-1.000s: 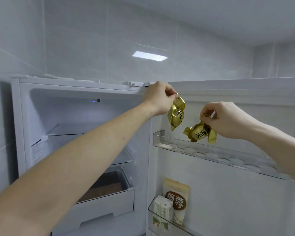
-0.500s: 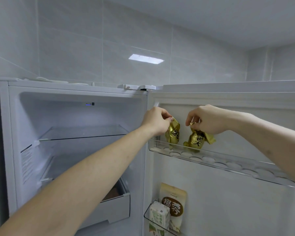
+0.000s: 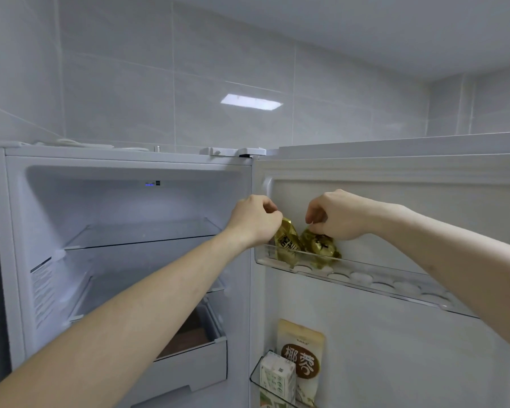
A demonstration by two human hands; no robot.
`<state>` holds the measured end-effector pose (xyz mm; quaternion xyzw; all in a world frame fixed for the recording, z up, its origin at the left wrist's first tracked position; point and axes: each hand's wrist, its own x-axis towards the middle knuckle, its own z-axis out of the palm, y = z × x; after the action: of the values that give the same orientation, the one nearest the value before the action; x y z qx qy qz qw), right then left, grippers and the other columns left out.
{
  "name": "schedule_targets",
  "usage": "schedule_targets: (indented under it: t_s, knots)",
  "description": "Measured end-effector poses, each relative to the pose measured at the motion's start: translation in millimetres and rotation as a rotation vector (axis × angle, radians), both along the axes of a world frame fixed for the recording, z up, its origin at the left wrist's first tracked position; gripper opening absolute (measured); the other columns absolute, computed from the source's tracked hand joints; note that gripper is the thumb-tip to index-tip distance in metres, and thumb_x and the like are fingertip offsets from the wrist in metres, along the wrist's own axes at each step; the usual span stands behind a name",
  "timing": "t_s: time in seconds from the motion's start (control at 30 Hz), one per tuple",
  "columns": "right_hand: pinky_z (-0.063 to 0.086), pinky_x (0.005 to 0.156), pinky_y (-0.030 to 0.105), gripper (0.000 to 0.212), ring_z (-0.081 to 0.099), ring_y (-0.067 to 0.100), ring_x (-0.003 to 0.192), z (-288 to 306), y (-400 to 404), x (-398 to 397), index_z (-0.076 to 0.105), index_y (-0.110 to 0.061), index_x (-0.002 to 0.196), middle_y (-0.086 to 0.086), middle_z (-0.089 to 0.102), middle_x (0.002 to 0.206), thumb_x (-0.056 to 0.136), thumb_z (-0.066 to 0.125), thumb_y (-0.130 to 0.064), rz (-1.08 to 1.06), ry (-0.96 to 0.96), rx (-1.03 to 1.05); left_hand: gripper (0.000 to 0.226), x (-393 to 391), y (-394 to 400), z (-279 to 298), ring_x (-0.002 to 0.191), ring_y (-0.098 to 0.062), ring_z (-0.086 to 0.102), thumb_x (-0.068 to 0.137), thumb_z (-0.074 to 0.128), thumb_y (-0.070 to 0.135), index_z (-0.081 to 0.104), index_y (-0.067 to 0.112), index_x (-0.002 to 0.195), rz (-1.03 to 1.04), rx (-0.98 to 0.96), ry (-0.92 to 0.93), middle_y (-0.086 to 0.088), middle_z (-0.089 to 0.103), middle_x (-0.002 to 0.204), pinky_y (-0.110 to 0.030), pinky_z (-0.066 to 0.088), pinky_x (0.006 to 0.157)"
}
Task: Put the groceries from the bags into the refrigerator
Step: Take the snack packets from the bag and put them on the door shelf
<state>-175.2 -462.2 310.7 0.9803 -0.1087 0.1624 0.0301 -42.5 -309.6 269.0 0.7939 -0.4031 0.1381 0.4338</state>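
Placing step: two gold packets, left packet (image 3: pixel 287 241) and right packet (image 3: pixel 318 245), are pinched by left hand (image 3: pixel 255 220) and right hand (image 3: pixel 336 214) in the door tray (image 3: pixel 395 282) at 1 o'clock; both grips clamped, release needed next.

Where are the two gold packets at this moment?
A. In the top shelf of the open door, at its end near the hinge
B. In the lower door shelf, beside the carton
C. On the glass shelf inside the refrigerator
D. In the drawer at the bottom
A: both gold packets sit in the top door shelf, seen through its clear front, with the left hand and the right hand each pinching one.
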Motion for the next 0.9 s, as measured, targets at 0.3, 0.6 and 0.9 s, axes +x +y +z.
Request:
schedule_targets:
  t_s: [0.3,0.6,0.9]
  knots:
    - [0.055,0.091,0.033,0.026,0.064,0.015,0.098,-6,-11,-9,0.067,-0.029,0.109,-0.011,0.069,0.103,0.088,0.077,-0.04,-0.023,0.03,0.018,0.032,-7,12,0,0.1,-0.013,0.063,0.088,0.062,0.024,0.067,0.023,0.119,-0.061,-0.012,-0.098,0.009,0.067,0.118,-0.031,0.053,0.095]
    - [0.05,0.079,0.029,0.024,0.06,0.015,0.09,-16,-14,-15,0.071,-0.033,0.11,-0.016,0.059,0.09,0.092,0.067,-0.049,-0.073,-0.007,-0.019,0.035,-8,11,-3,0.077,-0.009,0.049,0.082,0.065,0.028,0.066,0.037,0.115,-0.115,0.081,-0.201,0.014,0.058,0.131,-0.04,0.055,0.093]
    - [0.055,0.085,0.031,0.026,0.064,0.012,0.094,-17,-14,-26,0.068,-0.032,0.11,-0.017,0.07,0.099,0.092,0.067,-0.052,-0.105,-0.052,0.056,0.035,-15,13,-5,0.077,-0.01,0.046,0.084,0.063,0.023,0.066,0.035,0.116,-0.13,0.05,-0.218,0.012,0.058,0.132,-0.043,0.058,0.089]
